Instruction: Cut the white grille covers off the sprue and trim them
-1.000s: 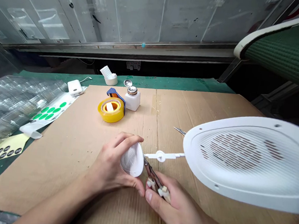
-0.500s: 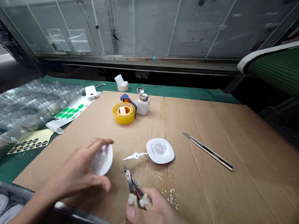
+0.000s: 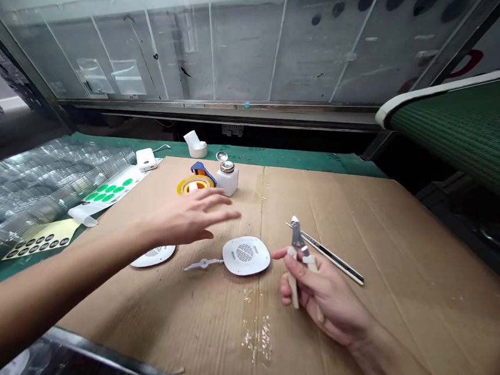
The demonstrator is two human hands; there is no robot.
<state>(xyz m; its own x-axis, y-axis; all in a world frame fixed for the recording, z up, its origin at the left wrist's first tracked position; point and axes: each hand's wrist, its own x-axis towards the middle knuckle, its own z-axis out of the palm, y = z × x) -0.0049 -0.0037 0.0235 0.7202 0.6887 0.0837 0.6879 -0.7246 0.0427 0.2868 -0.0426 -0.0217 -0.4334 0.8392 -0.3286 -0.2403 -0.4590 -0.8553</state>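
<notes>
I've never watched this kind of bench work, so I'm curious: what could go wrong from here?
The open left hand is reaching close to the small white bottle, which stands upright and could get knocked over. The side cutters in the right hand are close to the white mesh cover, so a slip might scratch it.
</notes>
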